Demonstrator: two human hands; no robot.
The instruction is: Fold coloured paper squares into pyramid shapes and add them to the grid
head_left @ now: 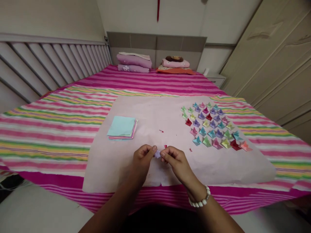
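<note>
My left hand (143, 156) and my right hand (174, 158) meet over a large pale pink sheet (155, 113) spread on a striped bed. Both pinch a small lilac folded paper piece (157, 154) between their fingertips. A white bead bracelet (201, 199) circles my right wrist. To the left lies a stack of square coloured papers (122, 127) with a light blue sheet on top. To the right, several small folded paper shapes (212, 125) in many colours stand in rows on the sheet.
Tiny red paper scraps (161, 131) lie near my hands. The bedspread (73, 106) has pink, green and yellow stripes. Folded pink bedding (134, 62) and a pillow (175, 63) sit at the headboard. A slatted rail (48, 61) runs along the left; wardrobe doors (274, 55) stand right.
</note>
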